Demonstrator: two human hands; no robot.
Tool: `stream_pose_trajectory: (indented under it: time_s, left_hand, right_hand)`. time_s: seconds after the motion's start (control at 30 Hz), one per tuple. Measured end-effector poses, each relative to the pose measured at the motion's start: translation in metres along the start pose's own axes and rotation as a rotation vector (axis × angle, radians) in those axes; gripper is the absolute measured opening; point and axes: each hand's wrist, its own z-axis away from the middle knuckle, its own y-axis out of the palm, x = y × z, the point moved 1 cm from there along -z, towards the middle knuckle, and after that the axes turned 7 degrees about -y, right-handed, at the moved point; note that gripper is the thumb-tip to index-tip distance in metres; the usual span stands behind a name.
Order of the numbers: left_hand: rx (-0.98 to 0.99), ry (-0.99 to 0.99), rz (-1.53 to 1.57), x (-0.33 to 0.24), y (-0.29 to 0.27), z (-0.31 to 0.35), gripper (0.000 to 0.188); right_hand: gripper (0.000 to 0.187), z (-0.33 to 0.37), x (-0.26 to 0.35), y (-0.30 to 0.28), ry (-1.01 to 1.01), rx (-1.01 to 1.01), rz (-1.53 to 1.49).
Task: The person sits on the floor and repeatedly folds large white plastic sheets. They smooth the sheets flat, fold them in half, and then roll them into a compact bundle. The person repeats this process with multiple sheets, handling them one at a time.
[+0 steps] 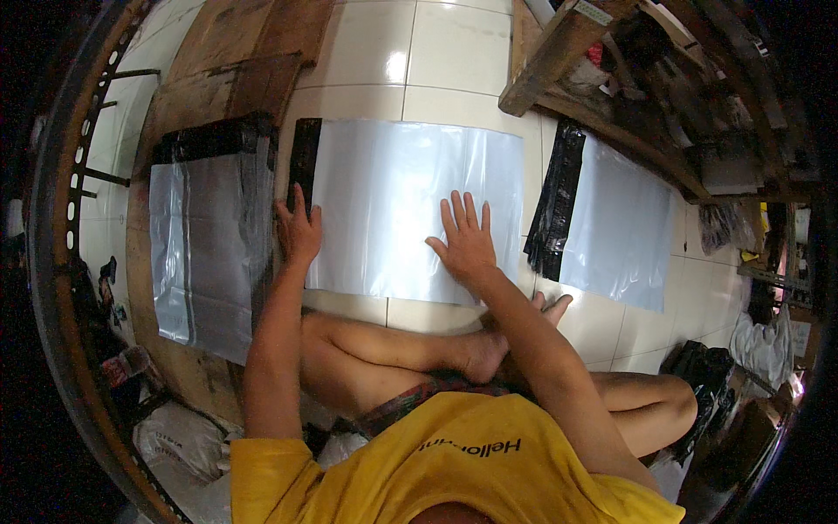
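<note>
A glossy white plastic mailing bag with a black strip along its left edge lies flat on the floor before me. My left hand rests at that black strip, its fingers stretched out. Palm down and fingers spread, my right hand lies on the bag's right part. To the left is a stack of grey-white plastic bags with a black band along the far edge. Another pile of white plastic bags, with several black strips at its left edge, lies to the right.
Wooden boards lie under the left stack. A wooden rack stands at the far right, and a perforated metal frame runs along the left. My crossed legs border the middle bag. Plastic-wrapped bundles sit at the lower left, on pale floor tiles.
</note>
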Motion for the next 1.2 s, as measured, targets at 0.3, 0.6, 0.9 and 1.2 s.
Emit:
stream_pose_trajectory:
  time_s: [0.3,0.6,0.9,1.2]
  left_hand:
    - [-0.132,0.037,-0.116,-0.004,0.011,0.004,0.063]
    - [-0.236,0.090,-0.201,-0.007,0.008,0.009,0.060]
    - [-0.163,0.033,-0.136,-0.008,0.002,0.008,0.058]
    - [-0.028,0.569,0.138,-0.181,-0.002,0.062,0.058]
  right_hand:
    - [0.087,0.008,-0.015,-0.011,0.065,0.065,0.013]
    - [0.089,0.058,-0.021,-0.006,0.112,0.143,0.031]
    - [0.088,0.064,-0.025,-0.003,0.064,0.030,-0.031]
    - [0.089,0.063,-0.030,0.003,0.080,0.056,0.050]
